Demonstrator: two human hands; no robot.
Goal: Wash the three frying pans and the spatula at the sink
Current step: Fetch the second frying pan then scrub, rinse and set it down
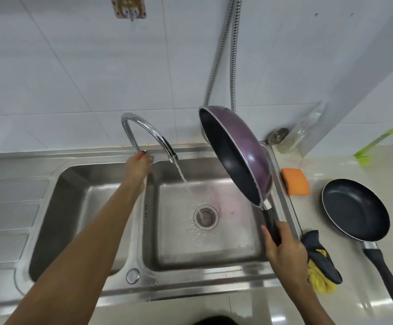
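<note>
**Purple pan** — held on edge at centre right of the frame, above the right-hand basin of the sink. Its dark inside is turned left toward the water stream, its purple underside right. The long axis runs from the rim at upper centre down and right along the black handle to your right hand, whose fingers and thumb are wrapped round the handle's near end.

The stream falls just left of the pan, apart from it. Bringing the pan under it looks to call for a swing left and a lowering, and your right hand alone carries the pan.

Your left hand lies at the foot of the tap, left of centre, fingers bunched against it; whether they pinch a lever cannot be told. Water spreads round the drain.

On the counter at right:
- a black pan, lying flat, handle toward lower right
- an orange sponge beside the sink's edge
- a yellow and dark cloth just right of your right hand

The third pan and the spatula are not in view. No brand, label or writing can be read.
</note>
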